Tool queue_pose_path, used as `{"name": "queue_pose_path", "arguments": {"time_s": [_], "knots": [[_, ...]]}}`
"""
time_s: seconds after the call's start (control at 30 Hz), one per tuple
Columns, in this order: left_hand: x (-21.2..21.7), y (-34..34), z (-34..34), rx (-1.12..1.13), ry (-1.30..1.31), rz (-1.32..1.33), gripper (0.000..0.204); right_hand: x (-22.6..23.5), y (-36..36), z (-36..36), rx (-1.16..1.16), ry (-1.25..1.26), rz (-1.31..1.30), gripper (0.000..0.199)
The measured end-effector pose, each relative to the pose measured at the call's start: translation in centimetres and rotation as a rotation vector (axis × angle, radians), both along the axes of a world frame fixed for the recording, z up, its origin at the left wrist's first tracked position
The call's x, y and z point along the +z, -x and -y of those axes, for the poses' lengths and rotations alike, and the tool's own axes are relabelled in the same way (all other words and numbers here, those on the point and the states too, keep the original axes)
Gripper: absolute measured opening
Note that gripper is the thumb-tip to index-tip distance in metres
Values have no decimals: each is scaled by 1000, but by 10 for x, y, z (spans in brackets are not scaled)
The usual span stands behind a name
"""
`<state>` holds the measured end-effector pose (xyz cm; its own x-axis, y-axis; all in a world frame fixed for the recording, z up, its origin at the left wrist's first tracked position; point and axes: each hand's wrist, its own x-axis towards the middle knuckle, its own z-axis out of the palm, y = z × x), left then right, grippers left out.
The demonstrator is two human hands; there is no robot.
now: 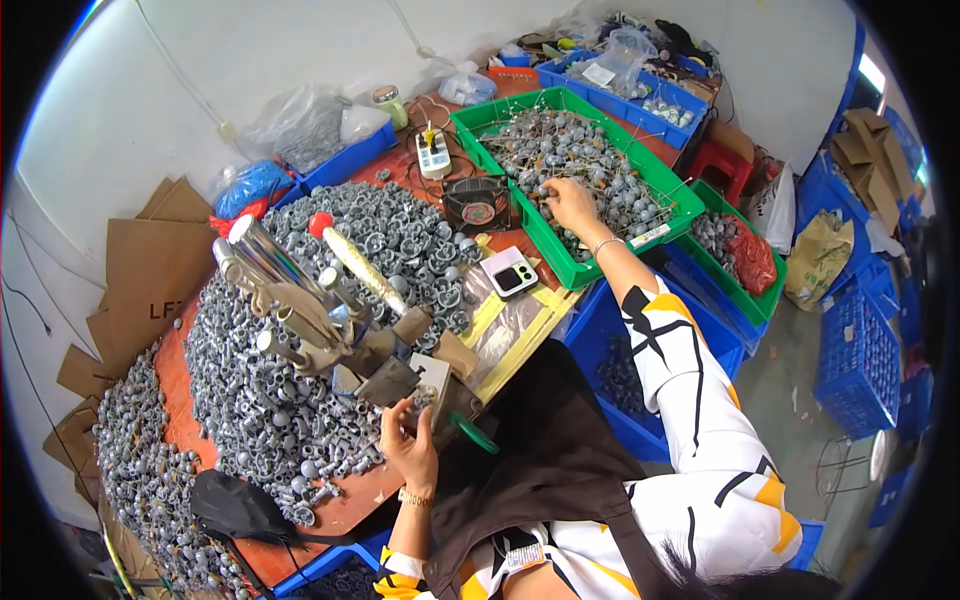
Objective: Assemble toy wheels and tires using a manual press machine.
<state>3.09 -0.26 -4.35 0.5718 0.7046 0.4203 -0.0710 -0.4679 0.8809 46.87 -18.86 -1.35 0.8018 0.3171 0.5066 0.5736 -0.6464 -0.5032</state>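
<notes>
Grey part (424,398): lower centre, lightly pinched in left hand (410,452)
Right hand (573,208): curled over green tray (577,273), hold unclear
Lever press (388,378): dropped lever could nip fingers

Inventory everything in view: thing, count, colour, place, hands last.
plastic parts: countless, grey, mostly on worktable
worktable: one, red, centre
lever press: one, metallic, front edge
trays: two, green, right
fan: one, black, beside larger tray
smartphone: one, white, near fan
power strip: one, white, behind fan
lidded cup: one, green, back edge
bins: several, blue, around worktable
plastic bags: several, clear, red, blue, scattered
cardboard: several pieces, brown, left, right
stool: one, red, beyond trays
apron: one, brown, worn
left hand: one, bare, at lever press
right hand: one, bare, in larger tray
</notes>
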Motion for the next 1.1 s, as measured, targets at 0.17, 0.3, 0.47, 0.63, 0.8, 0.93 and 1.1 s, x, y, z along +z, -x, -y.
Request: {"name": "queue_pose_path", "arguments": {"time_s": [0.17, 0.3, 0.47, 0.63, 0.8, 0.93, 1.1], "knots": [[5, -4, -2, -31, 131, -41, 21, 9, -5, 6, 72, 318, 22, 20], [2, 0, -12, -75, -125, -200, 23, 23, -31, 50, -139, -183, -31, 10], [12, 3, -20, -137, -213, -301, 23, 45, -43, 82, -105, -408, -310, 8], [13, 17, -31, 50, -432, -140, 31, 98, 4, 112, 133, 88, -669, 18], [38, 38, -80, 320, -548, -394, 21, 99, 76, 115, 465, -746, -779, 23], [41, 27, -87, 333, -738, -611, 24, 65, 167, 99, 532, -916, -872, 20], [38, 23, -92, 327, -669, -665, 21, 32, 252, 86, 564, -570, -1268, 11]]}}
